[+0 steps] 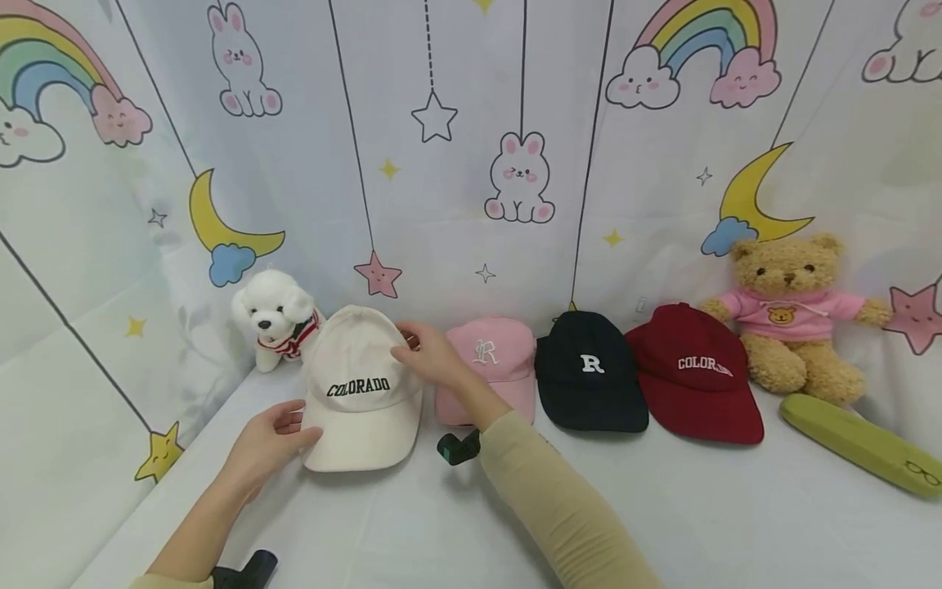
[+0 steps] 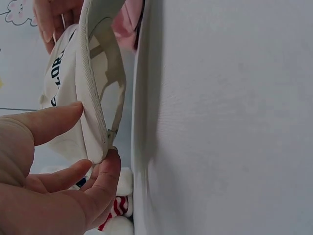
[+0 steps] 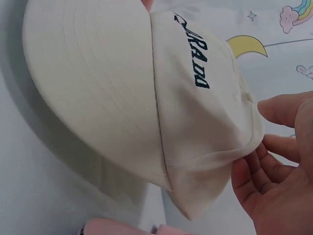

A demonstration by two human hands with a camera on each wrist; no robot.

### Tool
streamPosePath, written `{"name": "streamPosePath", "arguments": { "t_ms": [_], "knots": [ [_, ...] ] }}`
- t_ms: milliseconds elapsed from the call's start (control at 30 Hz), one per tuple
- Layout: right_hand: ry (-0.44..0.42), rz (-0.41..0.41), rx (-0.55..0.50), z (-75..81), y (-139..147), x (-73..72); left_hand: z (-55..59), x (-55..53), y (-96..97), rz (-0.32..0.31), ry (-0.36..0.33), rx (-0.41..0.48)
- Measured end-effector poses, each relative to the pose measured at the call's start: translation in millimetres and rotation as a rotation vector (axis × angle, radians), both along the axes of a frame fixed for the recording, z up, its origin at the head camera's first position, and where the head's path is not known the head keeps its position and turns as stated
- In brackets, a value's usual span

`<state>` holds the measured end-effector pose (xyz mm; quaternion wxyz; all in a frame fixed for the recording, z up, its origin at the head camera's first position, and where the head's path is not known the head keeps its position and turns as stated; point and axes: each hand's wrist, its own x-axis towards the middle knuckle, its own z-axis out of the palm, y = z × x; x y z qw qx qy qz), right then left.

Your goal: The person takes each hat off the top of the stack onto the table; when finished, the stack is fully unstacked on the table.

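A cream baseball cap (image 1: 361, 438) with dark "COLORADO" lettering is between both hands, front toward me. At the cap's left edge, my left hand (image 1: 263, 446) pinches the side of the brim; in the left wrist view the thumb is on the outer face and the fingers (image 2: 106, 183) are behind the edge. My right hand (image 1: 436, 356) grips the upper right of the crown, and the right wrist view shows a fold of fabric between thumb (image 3: 281, 108) and fingers. The cap's back is mostly hidden.
Right of the cream cap stand a pink cap (image 1: 489, 393), a black cap (image 1: 589, 401) and a dark red cap (image 1: 695, 401). A white plush dog (image 1: 274, 307) sits at left. Farther right are a teddy bear (image 1: 787, 315) and a green case (image 1: 857, 442). A printed curtain (image 1: 456, 204) hangs behind.
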<state>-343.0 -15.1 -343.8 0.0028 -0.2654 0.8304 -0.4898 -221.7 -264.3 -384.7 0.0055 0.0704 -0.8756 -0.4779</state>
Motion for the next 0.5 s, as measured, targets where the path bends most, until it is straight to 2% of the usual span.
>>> {"name": "streamPosePath", "arguments": {
  "t_ms": [233,500],
  "knots": [
    [-0.007,-0.017,0.004,1.5,3,-12.1,2.8,-14.0,9.0,0.011,-0.021,0.017],
    [-0.02,-0.015,0.021,4.0,6,-20.5,1.3,-27.6,14.1,-0.002,0.0,0.048]
  ]
}}
